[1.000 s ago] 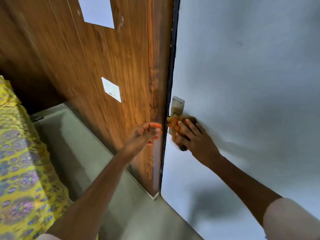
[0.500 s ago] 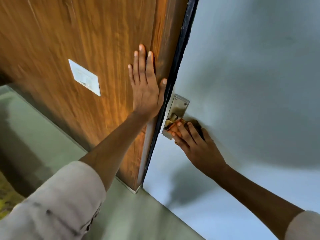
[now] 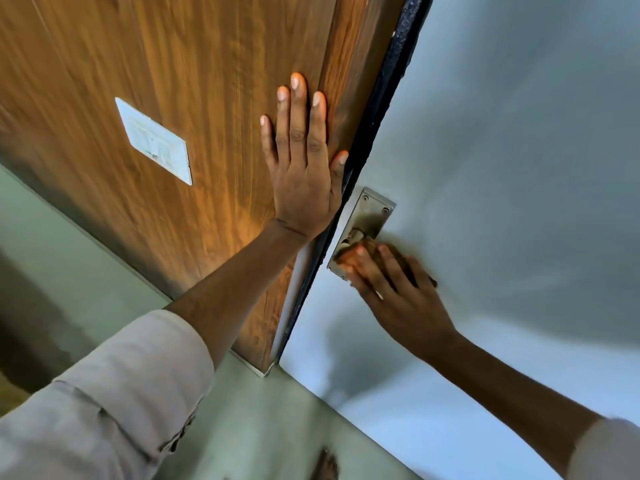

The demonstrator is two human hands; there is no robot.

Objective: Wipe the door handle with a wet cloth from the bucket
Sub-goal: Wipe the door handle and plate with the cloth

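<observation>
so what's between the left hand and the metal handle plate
In the head view, the door's black edge strip runs between the left hand, flat on the wooden panel, and the handle plate.

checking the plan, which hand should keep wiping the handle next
Right. The right hand already presses the cloth on the handle; the left hand is flat on the wood panel, bracing.

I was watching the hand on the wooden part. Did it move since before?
Yes. The left hand went up from beside the metal handle plate and now lies flat on the wooden panel, fingers above the plate.
</observation>
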